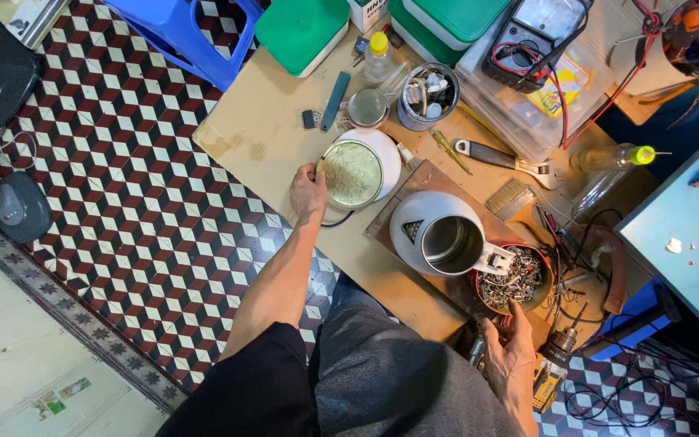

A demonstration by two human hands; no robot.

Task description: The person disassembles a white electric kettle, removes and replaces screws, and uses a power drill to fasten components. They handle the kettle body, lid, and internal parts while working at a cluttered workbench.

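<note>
The work surface was a low wooden bench [260, 137] set over a floor of chequered tiles [123, 202], crowded with tools and containers. The left hand [307, 193] gripped the rim of a round metal plate [352, 174], fingers closed on its edge, steadying it against the white kettle base [390, 154] beneath. The right hand [511, 356] rested with fingers extended toward the red bowl of scrap screws [515, 279]; it held nothing visible. The open white kettle body [438, 235] stood between the two hands on a brown board [414, 174], touching the bowl. A screwdriver [449, 150], pliers [499, 156], a tin of parts [429, 95] and a multimeter [531, 36] lay behind; loose cables cluttered the right edge.
</note>
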